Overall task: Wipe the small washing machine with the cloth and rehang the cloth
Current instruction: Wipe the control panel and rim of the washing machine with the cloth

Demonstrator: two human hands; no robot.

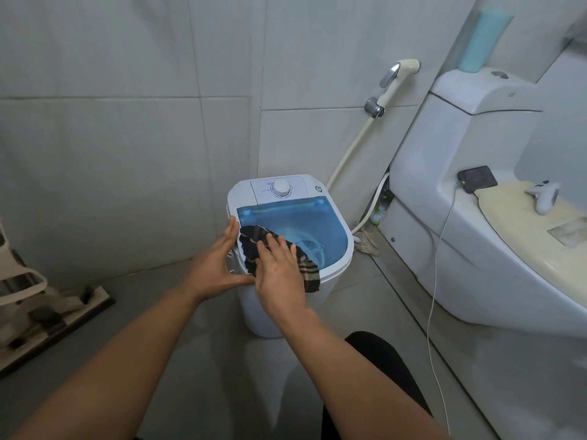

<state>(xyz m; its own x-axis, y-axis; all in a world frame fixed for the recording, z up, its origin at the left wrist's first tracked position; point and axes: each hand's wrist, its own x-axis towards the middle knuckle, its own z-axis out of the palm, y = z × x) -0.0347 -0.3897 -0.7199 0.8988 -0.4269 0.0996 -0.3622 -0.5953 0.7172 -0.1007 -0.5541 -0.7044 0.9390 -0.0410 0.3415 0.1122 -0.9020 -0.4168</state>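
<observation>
A small white washing machine [333,274] with a translucent blue lid [320,220] and a white dial [281,189] stands on the floor against the tiled wall. A dark striped cloth [251,246] lies over the lid's near left edge and hangs down the front. My right hand [279,274] presses flat on the cloth, fingers spread. My left hand [219,265] rests open against the machine's left rim and side, thumb under the cloth's edge.
A white toilet [476,242] stands close on the right, with a dark device [477,179], a white controller [543,193] and a thin cable [432,312] on it. A bidet sprayer [398,74] hangs on the wall. A floor squeegee [63,322] lies at left.
</observation>
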